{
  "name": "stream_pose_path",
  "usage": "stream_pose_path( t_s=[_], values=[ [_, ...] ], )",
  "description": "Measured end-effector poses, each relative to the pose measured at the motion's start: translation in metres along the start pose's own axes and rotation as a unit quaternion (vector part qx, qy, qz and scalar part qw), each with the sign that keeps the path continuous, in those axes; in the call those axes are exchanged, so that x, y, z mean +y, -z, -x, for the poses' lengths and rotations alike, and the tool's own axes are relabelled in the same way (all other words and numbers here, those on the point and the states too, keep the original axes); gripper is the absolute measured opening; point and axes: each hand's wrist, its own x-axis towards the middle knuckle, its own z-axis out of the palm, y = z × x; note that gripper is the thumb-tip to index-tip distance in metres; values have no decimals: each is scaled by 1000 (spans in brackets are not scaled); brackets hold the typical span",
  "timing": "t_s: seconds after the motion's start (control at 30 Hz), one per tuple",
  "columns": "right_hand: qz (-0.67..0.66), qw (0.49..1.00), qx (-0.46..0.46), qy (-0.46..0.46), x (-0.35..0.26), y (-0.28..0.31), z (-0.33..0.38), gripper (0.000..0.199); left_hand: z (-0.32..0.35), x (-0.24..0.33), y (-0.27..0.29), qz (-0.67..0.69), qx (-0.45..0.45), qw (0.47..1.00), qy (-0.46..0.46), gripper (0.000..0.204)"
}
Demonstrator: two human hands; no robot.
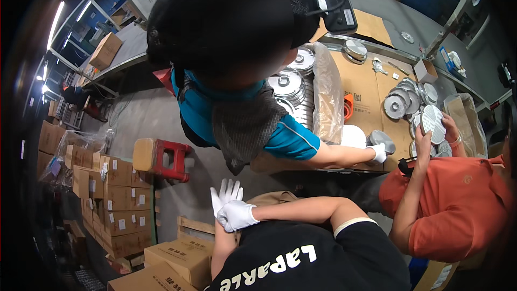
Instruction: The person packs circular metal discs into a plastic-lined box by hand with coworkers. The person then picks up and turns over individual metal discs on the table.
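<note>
In the head view, the person's left hand is pointing upward, white-gloved, with its fingers spread and grasping nothing. The right hand, also gloved, is clenching the lower part of the left glove near the wrist. Both are hovering in front of the person's black shirt, well apart from the desk.

Beyond them, a co-worker in blue is leaning over, stretching a gloved hand to a grey disc on the cardboard-covered desk; a white disc is lying just beside it. Stacked metal discs are standing next to a clear plastic liner. On the right, a co-worker in orange is holding a patterned round piece in both hands, near a pile of metal discs.

On the left, a red stool is standing on the floor near stacked cartons, while more boxes are sitting below the left hand.
</note>
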Motion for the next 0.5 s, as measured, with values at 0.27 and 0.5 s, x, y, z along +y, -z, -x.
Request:
stream_pose_path(
  t_s=[0.27,0.5],
  values=[
    [17,1000,-10,-16,-6,3,-4,6,-2,15,-24,-48,68,994,-69,80],
    [71,995,12,-73,-6,10,3,10,-23,11,6,10,46,999,19,45]
  ],
)
